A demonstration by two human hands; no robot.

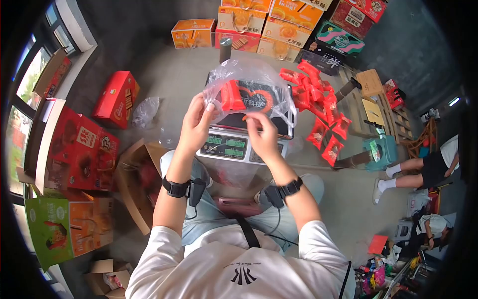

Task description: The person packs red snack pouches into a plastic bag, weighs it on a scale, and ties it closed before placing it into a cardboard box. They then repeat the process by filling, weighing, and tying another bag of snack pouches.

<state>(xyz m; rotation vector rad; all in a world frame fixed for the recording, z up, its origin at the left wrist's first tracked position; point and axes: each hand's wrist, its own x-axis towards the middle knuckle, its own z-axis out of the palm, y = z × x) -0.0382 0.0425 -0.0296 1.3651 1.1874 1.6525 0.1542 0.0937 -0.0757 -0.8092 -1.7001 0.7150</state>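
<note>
A clear plastic bag (271, 74) lies spread over the black top of a digital scale (227, 147). One red packet (232, 95) is inside the bag, at its left side. My left hand (197, 122) is closed on the bag's left edge, beside the packet. Over the front edge of the scale, my right hand (262, 134) has its thumb and fingers pressed together near the bag's rim; a small orange-red bit shows at the fingertips, too small to name. To the right of the scale lies a pile of red packets (318, 99) on the table.
Orange cartons (241, 20) stand stacked behind the table. A red box (116, 99) and a crumpled bag (146, 112) are at the left. An open cardboard box (130, 187) sits beside my legs. Other people (434, 167) are at the right. Wooden pallets (396, 117) lie beyond the packets.
</note>
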